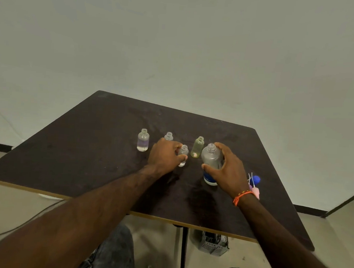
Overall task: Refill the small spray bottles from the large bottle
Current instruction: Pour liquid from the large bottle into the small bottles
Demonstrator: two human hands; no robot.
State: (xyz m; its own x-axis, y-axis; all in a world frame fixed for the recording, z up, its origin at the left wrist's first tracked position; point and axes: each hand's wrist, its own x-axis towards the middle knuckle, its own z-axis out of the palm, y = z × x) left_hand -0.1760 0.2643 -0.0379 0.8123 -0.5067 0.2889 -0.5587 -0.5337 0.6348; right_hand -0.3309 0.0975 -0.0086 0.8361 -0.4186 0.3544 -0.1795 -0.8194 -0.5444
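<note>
The large clear bottle (210, 157), uncapped with a blue label near its base, stands on the dark table (99, 149); my right hand (227, 170) is wrapped around it. My left hand (163, 156) grips a small clear uncapped bottle (183, 153) standing just left of the large one. Three more small open bottles stand nearby: one with a purple band (143, 140) at the left, a clear one (168, 136) partly hidden behind my left hand, and a greenish one (197, 147) between my hands.
Loose spray tops with thin tubes, pink ones (255, 190) and a blue cap (256, 179), lie on the table right of my right hand. The table's front edge (166, 220) is close to my knees. A grey basket (214, 244) and a cable (19, 225) are on the floor.
</note>
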